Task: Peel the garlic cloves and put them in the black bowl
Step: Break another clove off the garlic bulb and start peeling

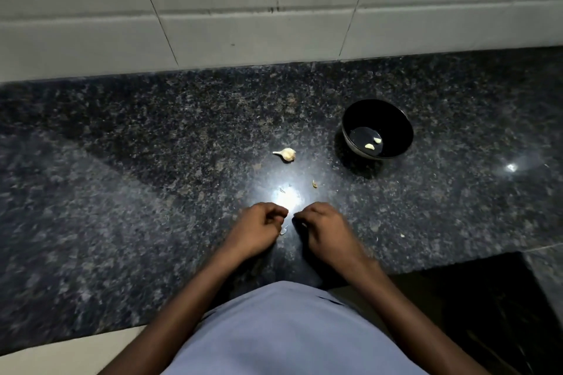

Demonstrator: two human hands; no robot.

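Note:
A black bowl [353, 119] stands on the dark granite counter at the right, with two peeled garlic cloves [369, 146] on its bottom. Left of the bowl lies a partial garlic bulb [286, 155] with its papery skin on. My left hand [259, 230] and my right hand [326, 230] sit close together near the counter's front, fingers curled, fingertips almost meeting. A small pale garlic clove [304, 225] shows between the right hand's fingertips. A pale peel scrap [283, 231] lies just under the left hand's fingers; nothing is visibly held in that hand.
A small peel piece [314, 183] lies between the hands and the bowl, and a tiny crumb [402, 235] to the right. A tiled wall [274, 9] borders the counter's back. The counter [122, 176] drops off at the front right corner [518, 253].

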